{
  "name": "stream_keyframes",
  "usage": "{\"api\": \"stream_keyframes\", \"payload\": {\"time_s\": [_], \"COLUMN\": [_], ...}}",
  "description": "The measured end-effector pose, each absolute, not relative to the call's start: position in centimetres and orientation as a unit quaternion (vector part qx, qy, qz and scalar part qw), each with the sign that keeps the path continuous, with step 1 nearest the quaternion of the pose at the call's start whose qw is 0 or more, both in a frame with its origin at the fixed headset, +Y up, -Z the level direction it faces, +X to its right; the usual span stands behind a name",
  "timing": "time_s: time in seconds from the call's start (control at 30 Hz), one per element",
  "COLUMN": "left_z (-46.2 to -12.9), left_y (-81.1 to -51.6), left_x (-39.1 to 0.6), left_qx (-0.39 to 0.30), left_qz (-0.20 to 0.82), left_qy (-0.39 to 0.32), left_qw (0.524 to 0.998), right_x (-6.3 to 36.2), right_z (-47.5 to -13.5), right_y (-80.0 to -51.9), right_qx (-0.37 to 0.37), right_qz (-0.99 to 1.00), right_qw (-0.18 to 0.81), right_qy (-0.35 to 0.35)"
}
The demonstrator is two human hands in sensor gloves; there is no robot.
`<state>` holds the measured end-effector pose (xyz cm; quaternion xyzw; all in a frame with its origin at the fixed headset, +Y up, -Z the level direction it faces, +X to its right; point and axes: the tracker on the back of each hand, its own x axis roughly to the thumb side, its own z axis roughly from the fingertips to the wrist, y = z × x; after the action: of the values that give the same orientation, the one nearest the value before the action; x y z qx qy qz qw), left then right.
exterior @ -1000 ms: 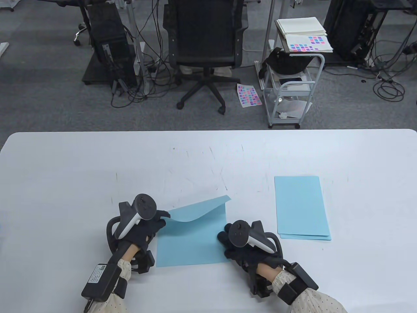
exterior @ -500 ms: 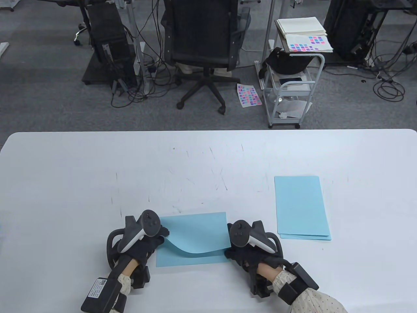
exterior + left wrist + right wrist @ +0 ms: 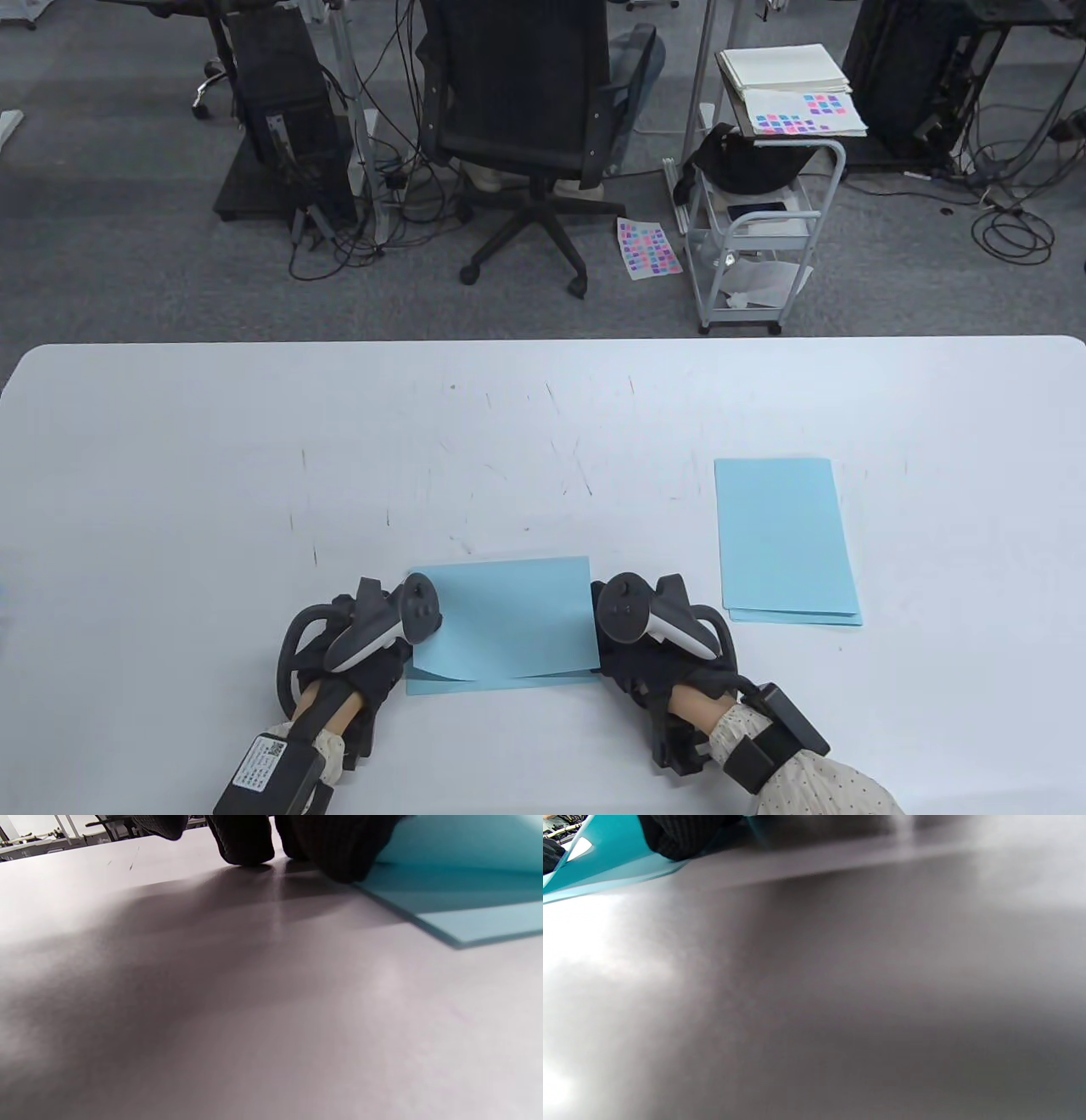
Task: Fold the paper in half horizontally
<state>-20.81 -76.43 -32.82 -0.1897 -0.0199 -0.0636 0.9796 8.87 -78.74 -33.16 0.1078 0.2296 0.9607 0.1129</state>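
Holding the blue paper (image 3: 505, 620) at the table's (image 3: 543, 407) near edge, we had our left hand (image 3: 356, 654) and right hand (image 3: 645, 645) pinching its ends; its long axis ran left-right between them, the folded-over layer unaligned at the near-left corner.

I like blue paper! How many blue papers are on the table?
3: one folded-over paper between the hands, and two stacked papers at the right; more could hide underneath.
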Motion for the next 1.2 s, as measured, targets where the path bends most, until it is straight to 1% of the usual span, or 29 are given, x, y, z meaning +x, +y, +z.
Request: {"api": "stream_keyframes", "payload": {"time_s": [0.13, 0.27, 0.4, 0.57, 0.73, 1.03, 1.13, 1.2], "left_z": [-32.7, -32.6, -32.6, -32.4, -32.1, -32.0, -32.1, -32.1], "left_y": [-76.5, -76.9, -77.3, -77.4, -77.7, -77.7, -77.6, -77.7], "left_x": [-20.8, -20.7, -20.6, -20.8, -20.7, -21.1, -21.0, -21.0], "left_qx": [-0.196, -0.210, -0.201, -0.219, -0.238, -0.249, -0.246, -0.242], "left_qz": [-0.057, -0.020, -0.058, -0.046, -0.044, -0.037, -0.040, -0.040], "left_qy": [-0.021, -0.015, -0.012, -0.013, -0.034, -0.037, -0.039, -0.040], "left_qw": [0.979, 0.977, 0.978, 0.975, 0.970, 0.967, 0.968, 0.969], "right_x": [8.9, 8.9, 8.9, 8.9, 8.9, 8.9, 9.2, 9.7], "right_z": [-33.2, -33.2, -33.2, -33.2, -33.2, -33.2, -33.4, -33.6], "right_y": [-78.7, -78.8, -78.8, -78.8, -78.8, -78.7, -77.7, -76.5], "right_qx": [0.108, 0.108, 0.108, 0.107, 0.107, 0.106, 0.094, 0.080], "right_qz": [0.961, 0.961, 0.961, 0.961, 0.961, 0.959, 0.959, 0.962], "right_qw": [0.112, 0.112, 0.112, 0.111, 0.111, 0.115, 0.124, 0.129], "right_qy": [0.229, 0.229, 0.229, 0.229, 0.230, 0.236, 0.237, 0.226]}}
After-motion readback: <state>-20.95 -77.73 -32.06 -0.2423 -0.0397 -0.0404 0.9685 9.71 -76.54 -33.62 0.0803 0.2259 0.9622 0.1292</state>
